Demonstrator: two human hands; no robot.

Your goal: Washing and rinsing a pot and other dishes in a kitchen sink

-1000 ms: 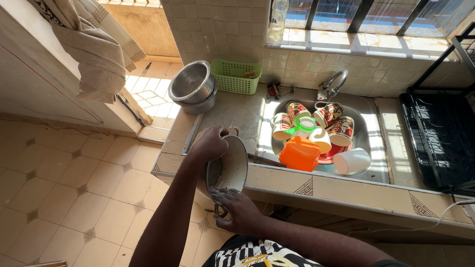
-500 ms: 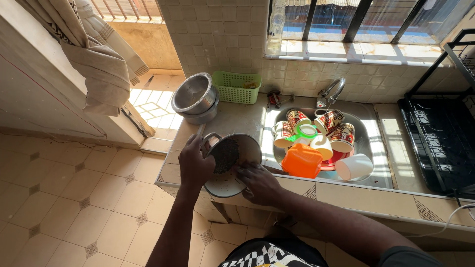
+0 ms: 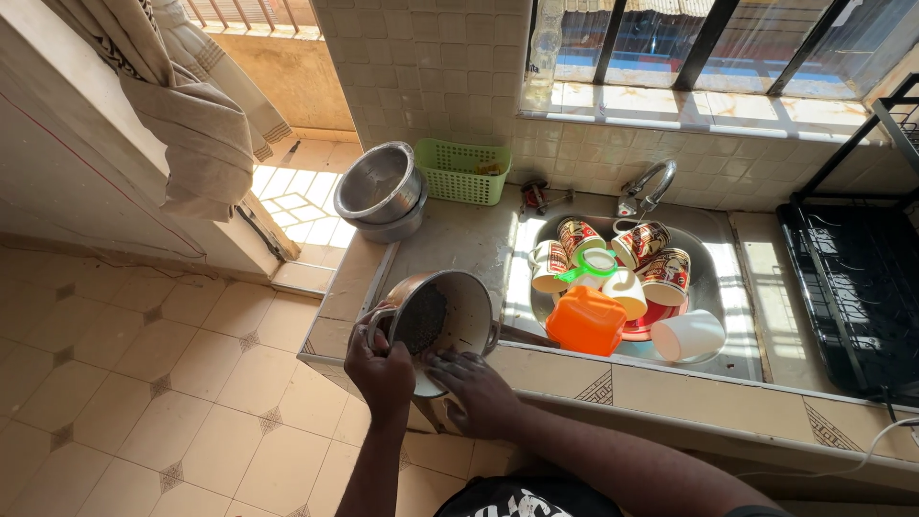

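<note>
At counter edge, left hand (image 3: 381,369) and right hand (image 3: 476,391) grip metal pot (image 3: 442,321) (now tilted interior-up, previously edge-on).

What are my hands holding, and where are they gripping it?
Both hold the metal pot: left hand at its side handle, right hand on the near rim.

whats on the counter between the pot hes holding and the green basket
Nothing: in the head view, only bare counter separates the pot from the green basket.
</note>
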